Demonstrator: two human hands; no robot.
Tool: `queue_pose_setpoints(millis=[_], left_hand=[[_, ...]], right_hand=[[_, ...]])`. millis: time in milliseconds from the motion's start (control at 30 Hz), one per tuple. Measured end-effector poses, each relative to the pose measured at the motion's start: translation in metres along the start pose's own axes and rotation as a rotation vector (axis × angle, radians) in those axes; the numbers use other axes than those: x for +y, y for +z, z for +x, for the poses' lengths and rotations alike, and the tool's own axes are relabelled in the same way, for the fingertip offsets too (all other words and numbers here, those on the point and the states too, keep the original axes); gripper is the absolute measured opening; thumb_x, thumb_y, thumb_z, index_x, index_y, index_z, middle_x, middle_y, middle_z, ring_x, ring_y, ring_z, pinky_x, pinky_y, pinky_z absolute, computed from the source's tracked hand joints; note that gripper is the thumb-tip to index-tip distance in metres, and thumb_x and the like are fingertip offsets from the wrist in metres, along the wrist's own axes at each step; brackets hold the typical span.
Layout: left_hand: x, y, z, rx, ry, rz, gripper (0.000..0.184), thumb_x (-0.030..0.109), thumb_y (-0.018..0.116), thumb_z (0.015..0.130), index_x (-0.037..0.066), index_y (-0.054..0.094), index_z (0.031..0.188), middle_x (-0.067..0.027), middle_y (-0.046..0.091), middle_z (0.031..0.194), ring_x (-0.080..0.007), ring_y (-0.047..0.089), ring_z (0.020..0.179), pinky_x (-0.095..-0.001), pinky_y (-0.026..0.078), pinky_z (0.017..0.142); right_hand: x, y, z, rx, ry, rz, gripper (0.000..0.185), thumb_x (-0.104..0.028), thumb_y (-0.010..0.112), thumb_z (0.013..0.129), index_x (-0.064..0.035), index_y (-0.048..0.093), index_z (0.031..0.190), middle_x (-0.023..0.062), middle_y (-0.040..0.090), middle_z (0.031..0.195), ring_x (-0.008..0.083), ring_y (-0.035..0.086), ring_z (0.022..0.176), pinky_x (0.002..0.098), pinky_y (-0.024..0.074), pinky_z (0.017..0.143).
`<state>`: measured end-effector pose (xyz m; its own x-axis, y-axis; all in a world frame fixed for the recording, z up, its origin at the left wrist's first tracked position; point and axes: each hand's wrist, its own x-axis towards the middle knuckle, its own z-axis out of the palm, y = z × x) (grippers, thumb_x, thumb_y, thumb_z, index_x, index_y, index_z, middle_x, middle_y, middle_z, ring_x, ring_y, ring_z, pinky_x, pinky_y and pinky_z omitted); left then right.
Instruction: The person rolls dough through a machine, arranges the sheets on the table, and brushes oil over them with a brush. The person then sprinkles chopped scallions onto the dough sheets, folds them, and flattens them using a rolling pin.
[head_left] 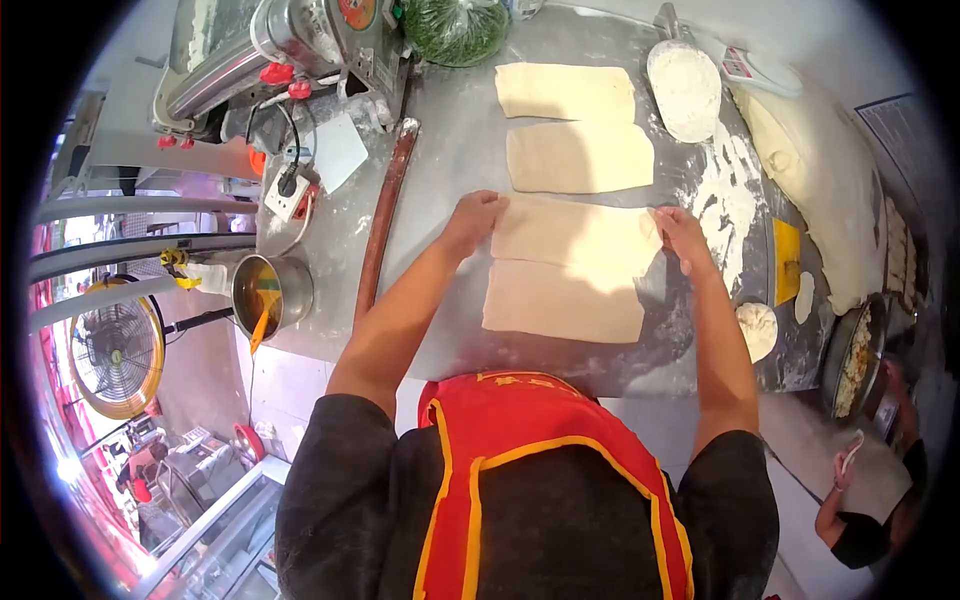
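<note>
Several pale rectangular dough sheets lie in a column on the metal worktop. My left hand (475, 222) pinches the left edge of one dough sheet (570, 230), and my right hand (684, 240) grips its right end, where the dough bunches slightly. The lower edge of this sheet meets or overlaps the nearest dough sheet (563, 302); I cannot tell which. Beyond my hands lie a middle dough sheet (580, 157) and the farthest dough sheet (565, 92).
A rolling pin (386, 222) lies left, near a metal pot (290, 292), a power strip (288, 195) and a dough machine (310, 40). Right are a flour scoop (685, 92), a large dough mass (825, 180), a yellow scraper (787, 262) and a dough ball (757, 331). Another person's hand (845, 468) holds dough.
</note>
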<state>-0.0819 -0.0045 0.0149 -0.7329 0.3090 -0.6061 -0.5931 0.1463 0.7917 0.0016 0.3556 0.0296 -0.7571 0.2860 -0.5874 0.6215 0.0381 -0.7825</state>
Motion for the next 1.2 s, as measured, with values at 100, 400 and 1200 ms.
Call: queue_pose_setpoints(millis=[100,400,1200], left_hand=[[-0.009,0.002,-0.005,0.048,0.085,0.293,0.029,0.02,0.064,0.084,-0.006,0.062,0.098,-0.0087,0.066,0.085,-0.0145,0.06,0.071,-0.0289,0.048,0.064],[-0.013,-0.005,-0.004,0.122,-0.004,-0.022,0.028,0.02,0.066,0.082,-0.006,0.063,0.092,-0.0087,0.065,0.08,-0.0134,0.06,0.068,-0.0285,0.048,0.061],[0.006,-0.005,-0.074,-0.378,-0.039,0.246,0.021,0.018,0.064,0.086,0.001,0.064,0.099,-0.0024,0.063,0.087,-0.0108,0.059,0.078,-0.026,0.048,0.069]], right_hand=[[0.009,0.009,-0.014,-0.013,-0.055,-0.13,0.029,-0.015,0.066,0.083,0.0039,0.059,0.105,0.0047,0.061,0.08,0.0105,0.054,0.066,0.0263,0.0443,0.058],[0.021,0.015,0.007,0.126,-0.025,0.197,0.017,-0.007,0.068,0.079,0.0008,0.062,0.093,0.0029,0.059,0.071,0.0123,0.054,0.06,0.0293,0.0407,0.046],[-0.001,0.013,-0.093,-0.312,-0.077,-0.051,0.016,-0.008,0.066,0.083,-0.0055,0.064,0.099,-0.0034,0.059,0.077,0.0046,0.051,0.065,0.0203,0.0409,0.059]])
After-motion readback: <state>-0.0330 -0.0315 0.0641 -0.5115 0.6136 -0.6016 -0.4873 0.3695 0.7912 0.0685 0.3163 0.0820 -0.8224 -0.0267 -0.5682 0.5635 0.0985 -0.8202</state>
